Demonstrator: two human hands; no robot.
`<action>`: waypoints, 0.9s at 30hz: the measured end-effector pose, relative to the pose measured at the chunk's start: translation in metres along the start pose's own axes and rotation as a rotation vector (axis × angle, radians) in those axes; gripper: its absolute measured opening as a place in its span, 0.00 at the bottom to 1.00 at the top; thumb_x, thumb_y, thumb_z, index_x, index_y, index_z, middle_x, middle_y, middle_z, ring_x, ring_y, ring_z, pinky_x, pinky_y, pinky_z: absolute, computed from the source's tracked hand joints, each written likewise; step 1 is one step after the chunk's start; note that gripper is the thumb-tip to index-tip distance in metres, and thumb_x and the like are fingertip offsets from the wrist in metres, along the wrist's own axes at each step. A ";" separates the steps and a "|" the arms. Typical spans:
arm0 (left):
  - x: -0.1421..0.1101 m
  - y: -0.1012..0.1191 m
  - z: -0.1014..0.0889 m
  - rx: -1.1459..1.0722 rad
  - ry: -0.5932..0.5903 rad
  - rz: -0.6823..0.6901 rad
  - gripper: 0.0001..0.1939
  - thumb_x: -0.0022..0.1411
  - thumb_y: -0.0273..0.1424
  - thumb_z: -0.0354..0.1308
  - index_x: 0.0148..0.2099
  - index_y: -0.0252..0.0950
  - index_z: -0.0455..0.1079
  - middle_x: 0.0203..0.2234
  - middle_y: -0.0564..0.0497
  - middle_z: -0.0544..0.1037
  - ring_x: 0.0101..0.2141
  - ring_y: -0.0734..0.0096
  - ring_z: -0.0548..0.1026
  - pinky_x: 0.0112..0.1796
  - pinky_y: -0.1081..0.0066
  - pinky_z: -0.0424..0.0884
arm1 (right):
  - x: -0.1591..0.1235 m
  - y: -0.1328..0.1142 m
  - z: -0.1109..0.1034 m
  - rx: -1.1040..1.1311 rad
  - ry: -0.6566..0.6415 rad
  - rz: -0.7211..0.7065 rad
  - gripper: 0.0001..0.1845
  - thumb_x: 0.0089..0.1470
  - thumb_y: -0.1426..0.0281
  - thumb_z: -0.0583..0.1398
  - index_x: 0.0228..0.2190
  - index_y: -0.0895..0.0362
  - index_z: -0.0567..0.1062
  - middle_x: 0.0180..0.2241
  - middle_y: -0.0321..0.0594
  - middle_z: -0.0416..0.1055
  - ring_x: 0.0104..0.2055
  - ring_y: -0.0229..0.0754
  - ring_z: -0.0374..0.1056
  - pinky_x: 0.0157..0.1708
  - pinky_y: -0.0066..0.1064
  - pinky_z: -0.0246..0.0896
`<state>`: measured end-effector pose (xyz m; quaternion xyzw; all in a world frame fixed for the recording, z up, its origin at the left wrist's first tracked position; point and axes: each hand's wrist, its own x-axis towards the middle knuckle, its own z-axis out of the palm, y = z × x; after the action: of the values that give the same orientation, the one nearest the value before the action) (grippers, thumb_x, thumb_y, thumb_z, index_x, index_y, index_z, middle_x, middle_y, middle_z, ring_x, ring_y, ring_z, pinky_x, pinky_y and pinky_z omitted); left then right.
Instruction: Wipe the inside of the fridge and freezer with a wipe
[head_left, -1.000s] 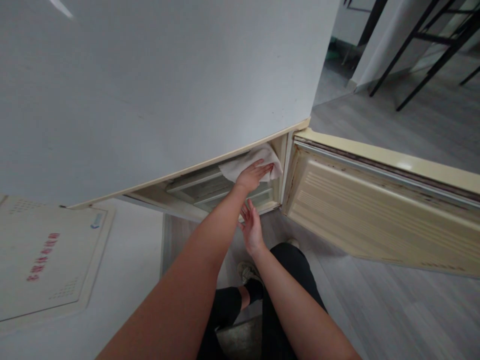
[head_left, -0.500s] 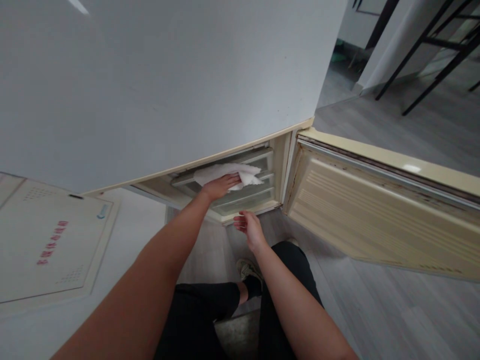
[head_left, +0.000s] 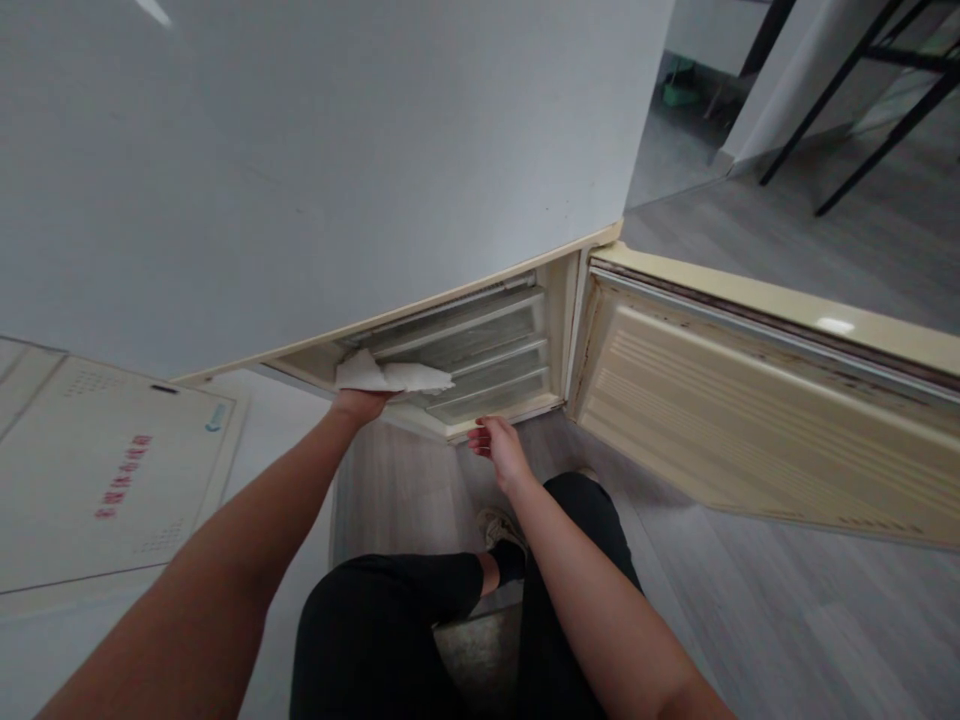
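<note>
White cloth [head_left: 394,376] lies at the left end of the lower compartment's drawer fronts [head_left: 480,355], pressed there by the left hand [head_left: 360,403], fingers mostly hidden beneath it. Right hand [head_left: 499,448] loosely curled, holding nothing, near the bottom sill. Door [head_left: 757,400] swung wide. Flat, even pressure along each ridge would serve best.
</note>
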<state>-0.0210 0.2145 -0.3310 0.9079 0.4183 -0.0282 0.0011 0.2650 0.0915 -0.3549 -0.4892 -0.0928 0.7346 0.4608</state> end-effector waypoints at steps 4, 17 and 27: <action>0.024 0.003 -0.021 0.059 -0.012 0.045 0.29 0.66 0.22 0.42 0.66 0.39 0.65 0.59 0.48 0.74 0.62 0.62 0.68 0.67 0.51 0.49 | 0.000 0.007 0.009 -0.048 -0.041 0.006 0.05 0.56 0.70 0.56 0.32 0.58 0.71 0.23 0.34 0.72 0.22 0.34 0.67 0.26 0.26 0.58; 0.127 0.087 -0.003 0.011 -0.041 0.106 0.40 0.60 0.17 0.43 0.73 0.43 0.51 0.70 0.51 0.58 0.68 0.68 0.58 0.70 0.55 0.45 | 0.001 0.029 0.022 -0.120 -0.083 -0.021 0.07 0.54 0.67 0.57 0.33 0.57 0.71 0.23 0.32 0.71 0.22 0.32 0.65 0.27 0.25 0.58; 0.152 0.114 0.073 -0.311 -0.175 -0.023 0.38 0.57 0.16 0.42 0.69 0.37 0.61 0.67 0.45 0.65 0.67 0.64 0.61 0.68 0.58 0.51 | 0.010 0.023 0.022 -0.144 -0.062 -0.005 0.05 0.54 0.73 0.53 0.29 0.57 0.69 0.21 0.29 0.67 0.19 0.31 0.63 0.23 0.24 0.54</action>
<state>0.1604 0.2544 -0.4140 0.8859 0.4265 -0.0421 0.1777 0.2329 0.0930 -0.3635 -0.4978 -0.1612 0.7397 0.4232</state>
